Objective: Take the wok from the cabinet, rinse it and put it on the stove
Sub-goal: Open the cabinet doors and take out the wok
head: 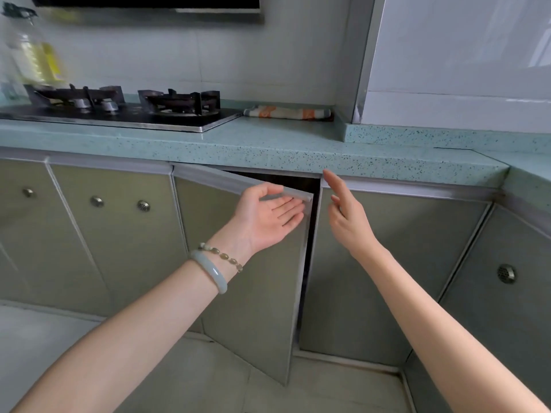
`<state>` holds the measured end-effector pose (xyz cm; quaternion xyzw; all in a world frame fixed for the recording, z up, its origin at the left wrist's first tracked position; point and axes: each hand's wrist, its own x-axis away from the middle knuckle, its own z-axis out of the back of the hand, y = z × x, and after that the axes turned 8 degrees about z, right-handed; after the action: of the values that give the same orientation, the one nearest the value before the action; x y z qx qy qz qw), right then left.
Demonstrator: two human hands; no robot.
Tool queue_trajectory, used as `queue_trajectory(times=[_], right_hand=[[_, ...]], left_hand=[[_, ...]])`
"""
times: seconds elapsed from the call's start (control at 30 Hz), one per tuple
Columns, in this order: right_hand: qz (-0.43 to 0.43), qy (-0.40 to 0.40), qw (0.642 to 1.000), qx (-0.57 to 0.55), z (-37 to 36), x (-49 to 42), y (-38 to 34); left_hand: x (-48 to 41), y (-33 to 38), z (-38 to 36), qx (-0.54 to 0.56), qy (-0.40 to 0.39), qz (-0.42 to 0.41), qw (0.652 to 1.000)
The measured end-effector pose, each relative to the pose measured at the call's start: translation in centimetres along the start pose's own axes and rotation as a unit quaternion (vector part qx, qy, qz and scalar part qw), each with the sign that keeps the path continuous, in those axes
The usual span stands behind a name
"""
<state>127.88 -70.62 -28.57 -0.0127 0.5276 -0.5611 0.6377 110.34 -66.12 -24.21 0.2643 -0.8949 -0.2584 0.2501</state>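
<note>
Below the speckled countertop, the left hand holds the upper free corner of the cabinet door. Its thumb lies over the top rail and its fingers are nearly straight beneath it, palm up. The right hand is spread and flat, holding nothing, its fingertips just under the counter edge beside the gap. The door stands upright, hinged at its left, its free edge swung outward. The opening is dark, so the wok's place cannot be told. The stove sits up to the left.
</note>
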Motion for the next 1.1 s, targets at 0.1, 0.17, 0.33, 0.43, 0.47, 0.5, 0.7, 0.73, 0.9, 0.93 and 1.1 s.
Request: queue_trajectory(times=[0.1,0.17,0.33,0.43,0.47,0.5,0.7,0.73,0.9,0.93,1.1], right_hand=[[0.016,-0.070,0.997,-0.024,-2.3,-0.2,-1.0],[0.050,-0.154,0.986,-0.036,-3.9,-0.1,-2.1],[0.170,-0.250,0.952,-0.039,-7.5,-0.4,-4.6],[0.199,-0.266,0.943,-0.028,-9.6,-0.4,-6.4],[0.218,-0.269,0.938,-0.018,-10.4,-0.3,-7.2],[0.242,-0.274,0.931,-0.001,-11.2,-0.1,-8.1],[0.320,-0.300,0.897,0.059,-16.7,-0.1,-12.8],[0.332,-0.303,0.891,0.065,-17.7,-0.3,-13.4],[0.367,-0.305,0.871,0.119,-21.9,-1.5,-15.9],[0.366,-0.311,0.868,0.124,-22.5,-1.7,-16.4],[0.353,-0.340,0.861,0.137,-25.2,-2.9,-18.1]], left_hand=[[3.6,0.2,1.2,-0.030,0.017,0.005,0.999],[5.6,0.3,1.8,-0.057,0.044,0.000,0.997],[9.9,1.4,3.7,-0.126,0.129,-0.015,0.983],[13.0,2.1,5.4,-0.162,0.160,-0.024,0.973],[14.2,2.4,6.1,-0.165,0.173,-0.031,0.970],[15.5,2.8,6.9,-0.163,0.189,-0.043,0.967],[21.0,3.6,12.2,-0.202,0.278,-0.192,0.919],[21.5,3.5,13.2,-0.223,0.299,-0.236,0.897],[21.9,4.0,16.9,-0.418,0.424,-0.376,0.710],[21.9,4.5,17.8,-0.479,0.458,-0.376,0.648],[22.6,6.7,21.6,-0.643,0.540,-0.328,0.433]])
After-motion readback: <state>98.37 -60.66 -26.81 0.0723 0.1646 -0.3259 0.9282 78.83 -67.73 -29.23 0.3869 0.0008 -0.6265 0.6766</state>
